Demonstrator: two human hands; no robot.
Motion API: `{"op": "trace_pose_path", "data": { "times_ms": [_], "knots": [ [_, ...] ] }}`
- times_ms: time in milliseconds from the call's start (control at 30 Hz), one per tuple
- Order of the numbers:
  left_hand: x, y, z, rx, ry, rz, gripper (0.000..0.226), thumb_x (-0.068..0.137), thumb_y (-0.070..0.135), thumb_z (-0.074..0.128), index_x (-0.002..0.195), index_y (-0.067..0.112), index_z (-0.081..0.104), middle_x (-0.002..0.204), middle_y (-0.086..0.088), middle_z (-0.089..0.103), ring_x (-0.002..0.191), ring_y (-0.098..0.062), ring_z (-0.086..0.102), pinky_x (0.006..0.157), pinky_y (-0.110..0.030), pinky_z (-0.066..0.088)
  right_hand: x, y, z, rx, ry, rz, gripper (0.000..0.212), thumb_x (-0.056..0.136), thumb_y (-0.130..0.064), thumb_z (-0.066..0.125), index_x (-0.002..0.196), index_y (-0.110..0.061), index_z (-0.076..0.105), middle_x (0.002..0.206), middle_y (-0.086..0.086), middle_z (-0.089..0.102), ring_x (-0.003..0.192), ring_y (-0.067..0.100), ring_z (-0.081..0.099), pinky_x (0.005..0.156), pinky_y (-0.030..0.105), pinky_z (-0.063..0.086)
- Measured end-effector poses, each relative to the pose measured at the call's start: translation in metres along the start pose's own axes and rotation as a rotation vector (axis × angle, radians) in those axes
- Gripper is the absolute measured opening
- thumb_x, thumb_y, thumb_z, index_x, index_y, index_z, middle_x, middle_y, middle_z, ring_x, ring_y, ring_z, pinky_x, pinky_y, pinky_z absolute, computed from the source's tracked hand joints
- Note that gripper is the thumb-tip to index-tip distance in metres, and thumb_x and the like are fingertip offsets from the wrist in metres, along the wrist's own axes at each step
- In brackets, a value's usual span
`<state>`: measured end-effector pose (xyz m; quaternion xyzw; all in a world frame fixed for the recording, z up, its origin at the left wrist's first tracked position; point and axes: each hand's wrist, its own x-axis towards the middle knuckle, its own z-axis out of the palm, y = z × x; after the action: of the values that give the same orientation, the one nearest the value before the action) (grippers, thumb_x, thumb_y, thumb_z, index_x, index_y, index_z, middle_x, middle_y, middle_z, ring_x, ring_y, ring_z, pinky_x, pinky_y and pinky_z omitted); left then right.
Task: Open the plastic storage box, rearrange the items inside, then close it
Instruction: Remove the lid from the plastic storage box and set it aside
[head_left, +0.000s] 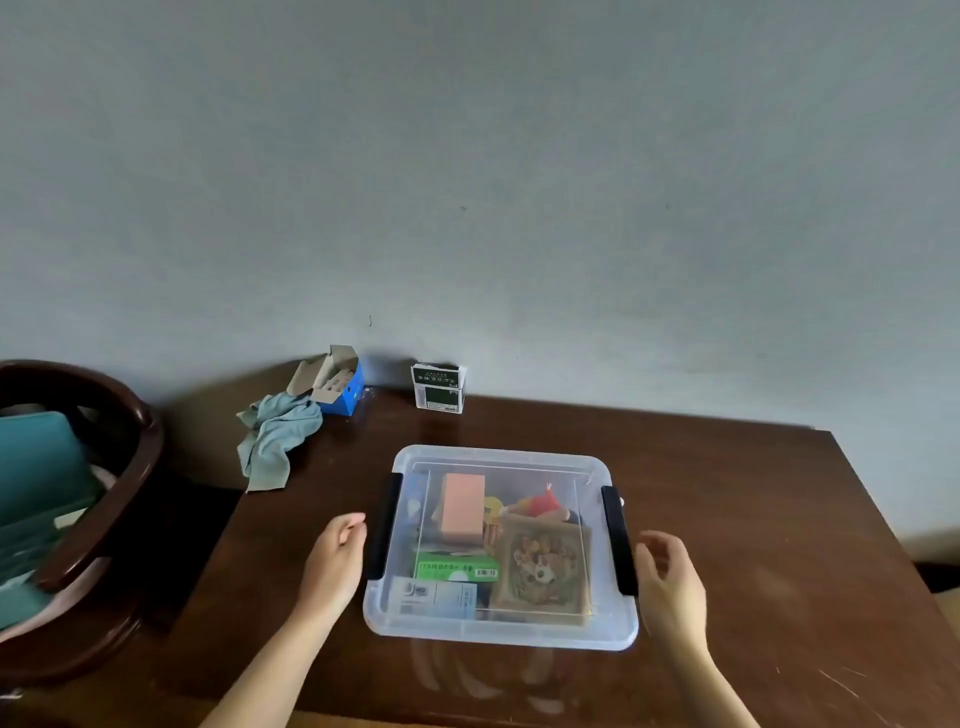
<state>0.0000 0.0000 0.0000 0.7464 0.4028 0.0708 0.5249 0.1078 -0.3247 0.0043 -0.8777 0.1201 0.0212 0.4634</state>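
The lidded storage box (500, 545) sits mid-table (779, 519). The left hand (335, 556) at nine o'clock and right hand (670, 577) at three flank its black latches (383, 525), fingers loosely curled, empty, likely poised to unclip them.

left hand (332, 558) bare | right hand (672, 587) bare | forearms unsleeved

Single head-worn wide-angle view: looks forward and down over counter (727, 519), close, toward wall (467, 156) behind.
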Motion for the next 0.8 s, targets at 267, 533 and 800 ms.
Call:
{"op": "trace_pose_path", "data": {
  "times_ms": [267, 533, 800],
  "knots": [
    [0.008, 0.015, 0.022, 0.5, 0.065, 0.111, 0.046, 0.094, 0.041, 0.052, 0.128, 0.01, 0.053, 0.12, -0.009, 0.057, 0.101, -0.023, 0.06, 0.068, -0.026, 0.042, 0.014, -0.012, 0.023, -0.287, -0.13, -0.044, 0.018, 0.088, -0.031, 0.057, 0.102, -0.021, 0.051, 0.09, -0.006, 0.06, 0.073, 0.014, 0.057, 0.056, 0.028, 0.04],
    [0.014, 0.019, 0.02, 0.732, 0.044, 0.24, 0.043, 0.099, 0.038, 0.042, 0.125, 0.007, 0.056, 0.118, -0.009, 0.061, 0.106, -0.023, 0.061, 0.08, -0.027, 0.046, 0.019, -0.009, 0.027, -0.412, -0.173, -0.081, 0.015, 0.097, -0.026, 0.037, 0.092, -0.017, 0.047, 0.084, -0.001, 0.057, 0.077, 0.026, 0.052, 0.065, 0.033, 0.037],
    [0.018, 0.029, 0.018, 0.75, -0.025, 0.215, 0.038, 0.1, 0.033, 0.042, 0.121, 0.004, 0.056, 0.123, -0.011, 0.059, 0.113, -0.025, 0.057, 0.086, -0.03, 0.045, 0.034, 0.021, 0.014, 0.154, -0.348, 0.364, 0.028, 0.1, -0.012, 0.036, 0.086, -0.005, 0.059, 0.076, 0.011, 0.057, 0.065, 0.023, 0.052, 0.058, 0.03, 0.041]
  ]
}}
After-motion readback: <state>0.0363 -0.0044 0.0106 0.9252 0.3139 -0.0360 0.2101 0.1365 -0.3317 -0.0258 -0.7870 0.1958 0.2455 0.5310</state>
